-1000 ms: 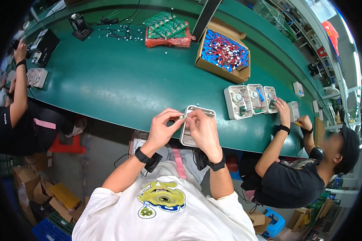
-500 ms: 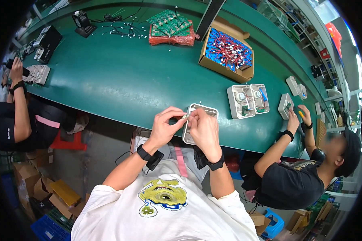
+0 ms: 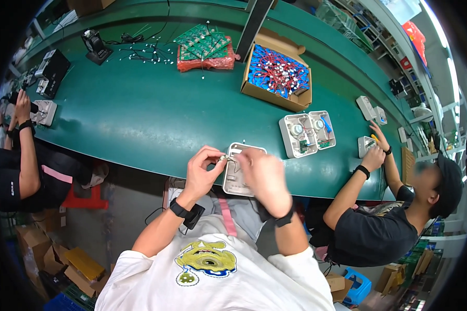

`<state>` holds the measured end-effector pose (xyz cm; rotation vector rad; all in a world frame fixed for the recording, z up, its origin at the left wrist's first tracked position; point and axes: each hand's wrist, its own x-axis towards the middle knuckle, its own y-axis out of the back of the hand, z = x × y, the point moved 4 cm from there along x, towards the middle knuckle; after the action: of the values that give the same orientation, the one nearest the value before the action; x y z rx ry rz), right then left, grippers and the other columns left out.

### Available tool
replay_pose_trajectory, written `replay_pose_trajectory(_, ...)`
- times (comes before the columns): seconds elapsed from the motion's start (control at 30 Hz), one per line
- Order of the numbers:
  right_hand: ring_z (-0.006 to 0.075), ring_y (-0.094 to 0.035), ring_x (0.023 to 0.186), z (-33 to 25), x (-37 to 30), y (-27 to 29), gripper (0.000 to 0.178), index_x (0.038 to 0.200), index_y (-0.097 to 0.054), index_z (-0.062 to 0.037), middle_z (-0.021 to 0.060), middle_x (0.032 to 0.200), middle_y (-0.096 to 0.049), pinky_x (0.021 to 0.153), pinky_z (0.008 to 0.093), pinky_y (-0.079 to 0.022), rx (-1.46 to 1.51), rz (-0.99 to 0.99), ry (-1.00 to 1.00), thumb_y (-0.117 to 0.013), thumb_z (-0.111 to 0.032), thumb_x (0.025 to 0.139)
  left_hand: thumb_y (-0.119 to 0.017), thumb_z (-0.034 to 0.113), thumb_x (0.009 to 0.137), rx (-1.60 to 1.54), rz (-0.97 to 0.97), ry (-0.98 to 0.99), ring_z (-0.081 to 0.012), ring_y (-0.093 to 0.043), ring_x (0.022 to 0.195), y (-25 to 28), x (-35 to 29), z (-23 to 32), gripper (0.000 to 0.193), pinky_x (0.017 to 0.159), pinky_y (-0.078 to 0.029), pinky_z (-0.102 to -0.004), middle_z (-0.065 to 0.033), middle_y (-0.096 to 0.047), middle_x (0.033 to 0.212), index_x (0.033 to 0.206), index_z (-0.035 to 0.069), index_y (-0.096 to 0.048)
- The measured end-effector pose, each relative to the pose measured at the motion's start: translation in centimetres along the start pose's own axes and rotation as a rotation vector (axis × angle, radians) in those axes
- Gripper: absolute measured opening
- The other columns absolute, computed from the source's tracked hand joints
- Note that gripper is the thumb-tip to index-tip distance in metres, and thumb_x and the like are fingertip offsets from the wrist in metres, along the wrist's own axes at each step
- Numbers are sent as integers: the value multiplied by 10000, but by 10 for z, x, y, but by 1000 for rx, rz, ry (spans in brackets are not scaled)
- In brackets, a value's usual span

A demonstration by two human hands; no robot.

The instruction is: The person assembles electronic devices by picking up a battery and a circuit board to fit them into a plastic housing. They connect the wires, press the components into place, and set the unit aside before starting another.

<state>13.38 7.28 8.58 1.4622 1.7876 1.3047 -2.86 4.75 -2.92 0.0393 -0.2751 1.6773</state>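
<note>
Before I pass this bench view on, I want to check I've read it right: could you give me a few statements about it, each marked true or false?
1. The left hand pinches a small part between thumb and finger. True.
2. The right hand rests on the cardboard box. False: it is blurred, in front of the open white housing nearest the person.
3. The green circuit boards lie on a red bubble-wrap bundle. True.
4. The cardboard box is shut. False: it is open, showing blue packs with red leads.
5. Two white housings with round speakers stand far apart. False: they stand side by side.
</note>
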Motion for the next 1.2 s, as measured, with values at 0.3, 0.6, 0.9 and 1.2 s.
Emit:
replay_pose_trajectory(0.3,438,-747,874,118,139,73,294,954,-776,-49,230,908,-770,769,520,-597,-383,209,-185,-759,-342,958,-743,-84,941,11,11,0,-121,-651,969,0,7,9,162,841,-567,-267,-71,-636,1106,1091,-57,-686)
replay_pose_trajectory(0.6,466,-741,872,109,160,75,310,889,-764,-27,263,887,-752,781,540,-600,-354,328,-170,-733,-327,960,-743,-69,948,33,14,-1,-123,-663,948,4,-10,7,158,827,-576,-271,-72,-647,1076,1095,-57,-687)
replay_pose_trajectory(0.9,275,-780,769,93,141,126,169,1002,-759,28,176,890,-782,682,370,-614,31,558,18,-687,-123,1017,-745,-57,949,36,-3,14,-130,-670,947,3,-10,4,157,827,-582,-273,-84,-653,1079,1095,-60,-689)
replay_pose_trajectory(1.2,193,-783,845,76,117,120,215,1152,-713,64,142,1068,-783,660,270,-618,789,398,3,-632,-122,1080,-745,-52,946,43,11,21,-133,-667,951,4,-6,0,150,825,-582,-274,-80,-653,1070,1087,-65,-696)
